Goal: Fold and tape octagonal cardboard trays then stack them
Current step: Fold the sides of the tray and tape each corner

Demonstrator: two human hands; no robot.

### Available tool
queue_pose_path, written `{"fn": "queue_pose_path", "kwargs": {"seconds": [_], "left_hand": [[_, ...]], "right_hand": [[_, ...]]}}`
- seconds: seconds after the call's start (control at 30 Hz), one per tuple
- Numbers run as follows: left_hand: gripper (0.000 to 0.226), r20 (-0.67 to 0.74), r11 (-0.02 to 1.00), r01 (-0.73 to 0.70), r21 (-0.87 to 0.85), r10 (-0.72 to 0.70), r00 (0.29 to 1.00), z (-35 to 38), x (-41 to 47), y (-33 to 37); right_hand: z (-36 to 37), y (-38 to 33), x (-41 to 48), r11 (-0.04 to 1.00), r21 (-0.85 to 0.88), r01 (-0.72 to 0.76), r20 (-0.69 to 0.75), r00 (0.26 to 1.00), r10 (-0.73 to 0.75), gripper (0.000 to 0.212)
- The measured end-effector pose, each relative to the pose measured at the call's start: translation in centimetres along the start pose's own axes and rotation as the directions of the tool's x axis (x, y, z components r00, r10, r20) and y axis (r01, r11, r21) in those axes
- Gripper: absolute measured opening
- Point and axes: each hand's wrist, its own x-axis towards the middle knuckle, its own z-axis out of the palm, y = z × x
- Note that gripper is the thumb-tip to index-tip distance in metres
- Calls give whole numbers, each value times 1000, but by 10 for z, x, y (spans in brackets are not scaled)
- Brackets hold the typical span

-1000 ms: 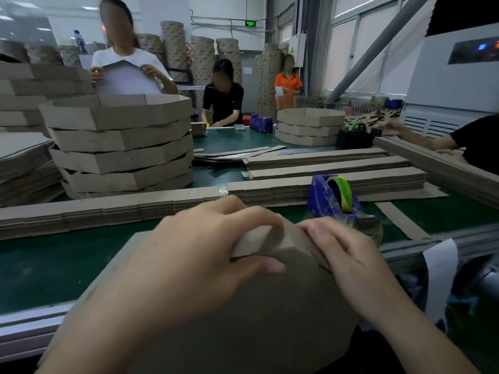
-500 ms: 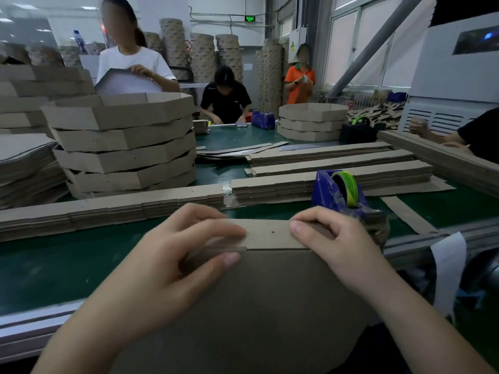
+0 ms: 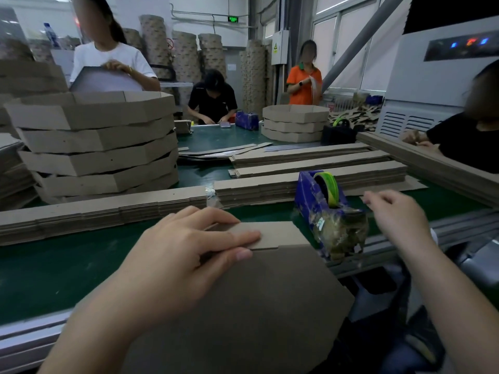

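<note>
The cardboard tray (image 3: 243, 306) lies at the near edge of the worktop (image 3: 54, 265), its octagonal panel tilted toward the person and overhanging that edge. The board appears light and stiff across the panel but weak along the scored folds (a crease is likely to give first). It is therefore best held at a fold line, with the side flap clamped against the panel, not by a free corner. The matt surface should not slip.

The left hand (image 3: 189, 252) holds the tray at its far edge: the fingers lie over the folded flap and the thumb presses the near face, pinching the two together. The right hand (image 3: 397, 220) is clear of the tray, just to the right of the tape dispenser (image 3: 324, 209). Its fingers are loosely curled and hold nothing visible (the hand is blurred). The dispenser stands just beside the tray's far right corner. A stack of finished trays (image 3: 94, 144) stands toward the far left of the worktop.
</note>
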Motion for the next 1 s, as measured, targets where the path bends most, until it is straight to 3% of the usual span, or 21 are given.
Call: {"fn": "queue_pose_path", "kwargs": {"seconds": [0.1,0.2,0.33,0.47,0.6,0.77,0.87,0.93,0.97,1.0], "left_hand": [[42,-5,1000,1,11,0,1000,1,1,2],[42,-22,1000,0,9,0,1000,1,2,2],[40,-42,1000,-8,3,8,999,2,1,1],[38,-57,1000,-9,11,9,998,4,-1,1],[37,-67,1000,-6,17,8,998,4,-1,1],[37,-71,1000,-8,18,9,997,5,0,2],[36,-67,1000,-3,17,4,998,5,0,1],[36,-73,1000,-1,20,3,997,5,1,0],[36,-73,1000,-1,21,3,997,6,1,0],[37,-74,1000,0,21,1,997,6,2,0]], "right_hand": [[6,11,13,981,92,-171,160,975,155,29],[7,12,15,958,207,-198,157,973,168,31],[8,5,13,936,221,-275,230,947,224,28],[13,1,15,816,409,-409,318,902,293,13],[15,-2,13,670,545,-504,342,863,371,18],[12,-7,9,599,632,-492,321,869,376,19],[15,-2,-3,550,746,-376,255,924,286,11],[18,11,-15,484,831,-274,195,959,208,22],[18,17,-22,484,841,-243,179,968,175,28],[18,23,-27,549,808,-215,153,976,158,28]]}}
